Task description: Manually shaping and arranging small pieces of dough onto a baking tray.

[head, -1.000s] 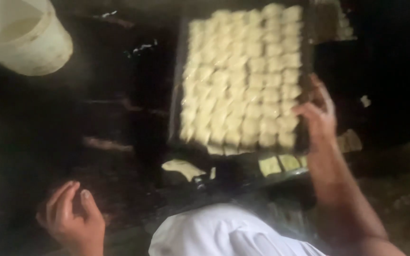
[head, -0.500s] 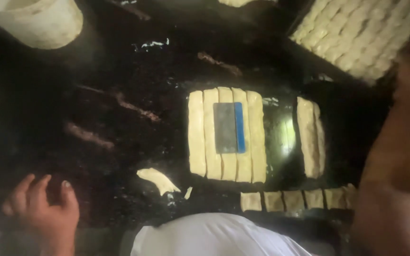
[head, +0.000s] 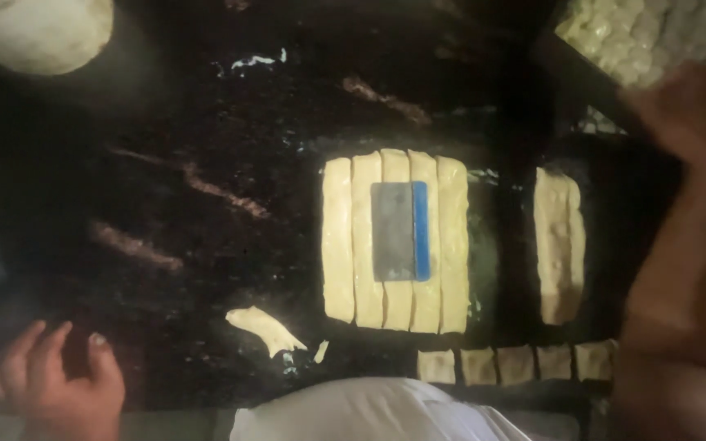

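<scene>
Resting open and empty at lower left, left hand (head: 59, 384); right hand (head: 688, 122) blurred, grip indeterminate, near tray (head: 582, 77), upper right, which may tip and spill.

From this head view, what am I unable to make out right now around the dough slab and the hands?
- Right hand: motion-blurred in the head view; its grip on the tray is unreadable.
- Tray: cut off by the top-right edge; its piece count is unknown.
- Left hand: cut off by the bottom edge; whether it rests on the counter is unclear.
- Dough slab: the scraper hides its middle.
- White container: cropped; contents unseen.
</scene>
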